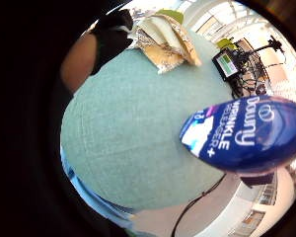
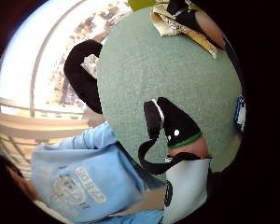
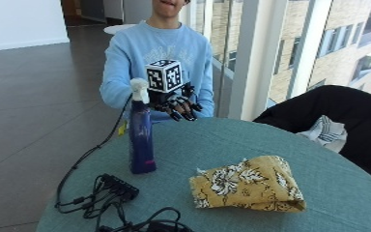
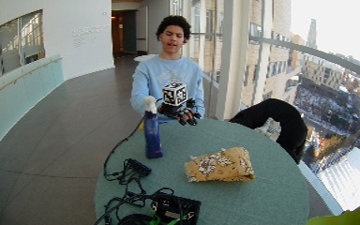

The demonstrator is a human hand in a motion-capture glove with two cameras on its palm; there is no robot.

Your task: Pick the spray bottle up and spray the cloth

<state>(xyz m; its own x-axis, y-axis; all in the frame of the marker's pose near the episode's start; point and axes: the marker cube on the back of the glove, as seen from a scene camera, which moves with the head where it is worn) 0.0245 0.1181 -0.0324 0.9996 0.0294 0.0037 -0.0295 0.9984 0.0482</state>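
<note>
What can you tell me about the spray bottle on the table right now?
The spray bottle is tall and slim, dark blue and plastic-looking, with a white trigger head and a label reading Downy Wrinkle Releaser. It stands upright on the green table, apart from the folded yellow floral cloth and near a tangle of black cables. The gloved right hand hovers beside its top, fingers spread, not touching it.

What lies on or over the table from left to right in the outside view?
Black cables → spray bottle → gloved right hand, raised above the table → folded yellow floral cloth.
</note>
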